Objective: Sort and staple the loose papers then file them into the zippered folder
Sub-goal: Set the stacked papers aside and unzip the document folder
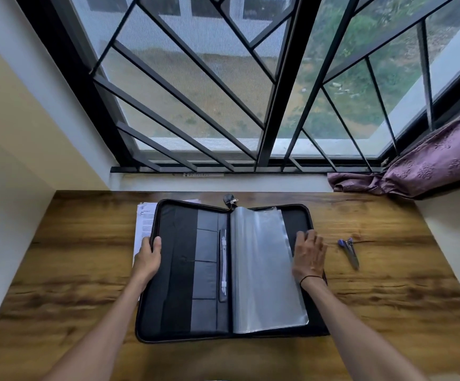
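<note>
A black zippered folder [184, 270] lies open flat on the wooden desk [388, 298]. Its right half carries clear plastic sleeves [264, 268]; its left half has dark pockets. My left hand [148, 257] grips the folder's left edge, thumb on the inside. My right hand [309, 254] rests flat with straight fingers on the folder's right side, beside the sleeves. Loose printed papers [143, 224] stick out from under the folder's left edge, mostly hidden. A small metal stapler [350, 251] with a blue end lies on the desk right of my right hand.
A barred window [223, 92] rises behind the desk. A purple curtain [429, 163] is bunched on the sill at the back right. White walls close in the desk on the left and right. The zipper pull [230, 200] sits at the folder's far edge.
</note>
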A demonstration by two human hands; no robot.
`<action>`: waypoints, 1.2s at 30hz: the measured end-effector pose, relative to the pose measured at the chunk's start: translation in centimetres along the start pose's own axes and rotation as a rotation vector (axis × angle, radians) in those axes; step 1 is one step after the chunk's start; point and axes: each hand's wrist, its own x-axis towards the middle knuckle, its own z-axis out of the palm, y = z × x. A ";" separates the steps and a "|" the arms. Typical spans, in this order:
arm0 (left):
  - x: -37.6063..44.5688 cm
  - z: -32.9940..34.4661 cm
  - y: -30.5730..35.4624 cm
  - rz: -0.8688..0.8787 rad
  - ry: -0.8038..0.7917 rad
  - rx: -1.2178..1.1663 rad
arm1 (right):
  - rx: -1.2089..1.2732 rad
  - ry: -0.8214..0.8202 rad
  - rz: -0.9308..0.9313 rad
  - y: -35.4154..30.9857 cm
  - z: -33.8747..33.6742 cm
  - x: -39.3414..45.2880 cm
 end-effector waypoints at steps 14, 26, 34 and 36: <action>0.2 0.8 -1.1 0.074 0.107 0.144 | 0.376 -0.416 0.617 -4.1 1.7 -0.7; 0.6 0.7 -1.4 0.072 0.089 0.167 | 0.556 -0.404 0.528 -3.7 1.1 -1.1; 0.9 1.0 -1.7 0.047 0.097 0.168 | 0.567 -0.351 0.634 -0.5 0.7 -1.4; 0.8 0.9 -1.7 0.047 0.098 0.183 | 0.566 -0.353 0.629 -0.5 0.9 -1.3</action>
